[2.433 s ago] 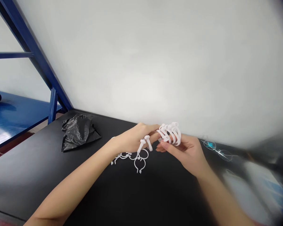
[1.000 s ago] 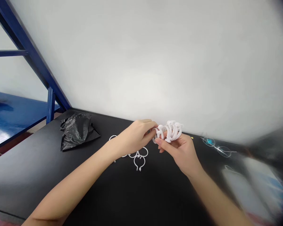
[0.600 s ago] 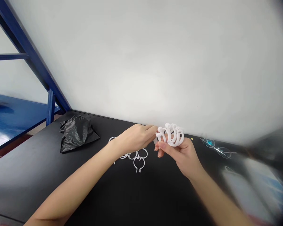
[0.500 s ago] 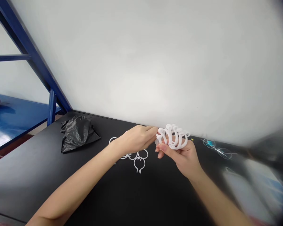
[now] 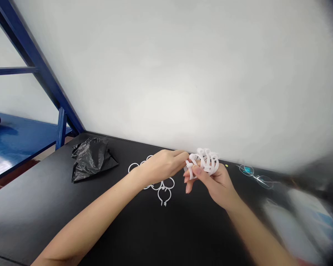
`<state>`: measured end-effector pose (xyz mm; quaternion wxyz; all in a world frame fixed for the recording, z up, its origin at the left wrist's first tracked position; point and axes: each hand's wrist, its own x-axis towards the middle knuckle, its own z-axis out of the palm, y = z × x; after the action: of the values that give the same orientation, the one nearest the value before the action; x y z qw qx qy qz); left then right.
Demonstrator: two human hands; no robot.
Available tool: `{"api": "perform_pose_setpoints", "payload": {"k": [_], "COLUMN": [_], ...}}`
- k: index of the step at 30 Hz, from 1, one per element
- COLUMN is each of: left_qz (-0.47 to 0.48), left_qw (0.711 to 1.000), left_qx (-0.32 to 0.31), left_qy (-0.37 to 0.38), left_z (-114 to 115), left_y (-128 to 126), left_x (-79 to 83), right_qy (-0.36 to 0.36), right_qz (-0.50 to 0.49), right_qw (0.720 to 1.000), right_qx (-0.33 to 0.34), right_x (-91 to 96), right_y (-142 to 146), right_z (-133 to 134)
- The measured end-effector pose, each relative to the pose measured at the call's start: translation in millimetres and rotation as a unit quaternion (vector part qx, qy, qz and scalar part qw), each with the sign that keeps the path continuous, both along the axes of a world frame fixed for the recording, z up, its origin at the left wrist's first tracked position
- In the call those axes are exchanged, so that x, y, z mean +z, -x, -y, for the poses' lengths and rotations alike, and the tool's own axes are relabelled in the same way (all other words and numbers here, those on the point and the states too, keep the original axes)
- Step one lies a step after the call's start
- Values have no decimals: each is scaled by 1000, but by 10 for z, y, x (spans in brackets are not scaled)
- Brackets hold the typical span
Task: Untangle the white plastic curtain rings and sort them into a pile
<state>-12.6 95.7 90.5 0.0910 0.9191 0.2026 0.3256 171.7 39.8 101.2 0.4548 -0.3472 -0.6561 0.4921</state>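
My right hand (image 5: pixel 219 184) is closed around a bunch of white plastic curtain rings (image 5: pixel 208 160), its thumb pressed on the near side. Several rings stand in a row, with small round eyelets along the top. My left hand (image 5: pixel 166 164) reaches in from the left. Its fingers are closed on the end ring of the bunch, and its fingertips are partly hidden there. Below and behind the left hand lie several loose white rings (image 5: pixel 164 195) with small gapped clasps. The left hand and wrist cover some of them.
A crumpled black plastic bag (image 5: pixel 93 159) lies at the left on the black table (image 5: pixel 169 236). Eyeglasses (image 5: pixel 246 170) rest at the right by the white wall (image 5: pixel 169 74). Blurred pale packages (image 5: pixel 291 225) sit at the far right. A blue metal frame (image 5: pixel 44 74) rises on the left.
The rings in my right hand have shifted and tilted, and the end ring is turned slightly. Both hands have moved a little to the right and stay together at the bunch.
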Motion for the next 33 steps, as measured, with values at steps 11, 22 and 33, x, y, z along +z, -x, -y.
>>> {"api": "perform_pose_setpoints", "payload": {"k": [11, 22, 33], "left_qz": [33, -45, -58], "left_qw": [990, 982, 983], "left_qx": [0, 40, 50], "left_qy": [-138, -177, -166], "left_z": [8, 22, 63], "left_y": [16, 39, 36], "left_x": [-8, 56, 82], "right_qy": [5, -8, -12], "right_qz": [-6, 32, -13], "right_qw": [1000, 999, 999], "right_qx": [-7, -17, -45], "right_x": [59, 33, 59], "right_y": [-27, -2, 13], "right_z": [112, 130, 101]}}
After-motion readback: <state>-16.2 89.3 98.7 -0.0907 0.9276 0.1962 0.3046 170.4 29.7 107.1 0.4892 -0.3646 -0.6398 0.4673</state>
